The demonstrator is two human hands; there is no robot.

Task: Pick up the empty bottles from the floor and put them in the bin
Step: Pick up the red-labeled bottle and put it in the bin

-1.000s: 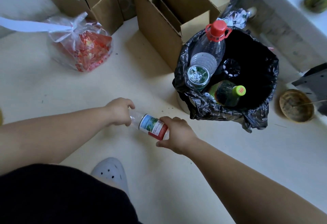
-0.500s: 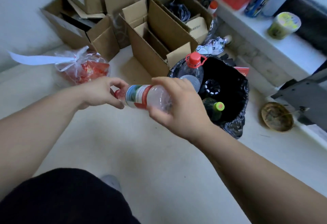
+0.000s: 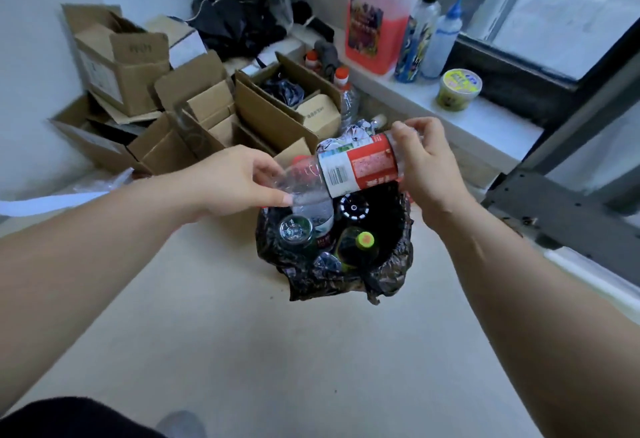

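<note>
I hold a clear plastic bottle with a red and white label (image 3: 349, 169) sideways, just above the bin. My left hand (image 3: 239, 181) pinches its neck end and my right hand (image 3: 424, 164) grips its base end. Below it stands the bin lined with a black bag (image 3: 388, 278). Inside lie several bottles: a clear one with its round base showing (image 3: 294, 231), a dark green one with a yellow-green cap (image 3: 362, 242) and a black ribbed cap (image 3: 353, 208).
Open cardboard boxes (image 3: 194, 115) crowd the floor behind the bin, with dark cloth (image 3: 242, 18) piled in the corner. On the white sill to the right stand a pink jug (image 3: 379, 18), bottles and a yellow tub (image 3: 459, 88). A grey metal frame (image 3: 561, 209) is at right. My shoe (image 3: 181, 423) shows below.
Both hands lifted the labelled bottle from the floor and carried it right, over the bin. My view rose and tilted up toward the sill.
</note>
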